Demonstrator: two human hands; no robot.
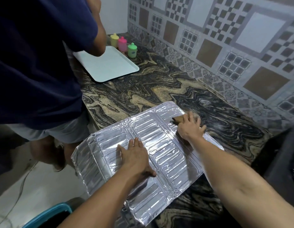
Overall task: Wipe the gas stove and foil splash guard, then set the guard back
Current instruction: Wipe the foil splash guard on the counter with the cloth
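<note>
The silver foil splash guard lies flat on the marbled counter, its near-left part hanging over the counter's edge. My left hand presses flat on its middle panel with straight fingers. At the guard's far right corner my right hand presses a brown cloth against the foil, fingers spread over it. The black gas stove shows only partly at the right edge.
Another person in a dark blue shirt stands close at the left by the counter. A pale tray and three small coloured jars sit at the far end. A teal bin rim is below left. Patterned tiles back the counter.
</note>
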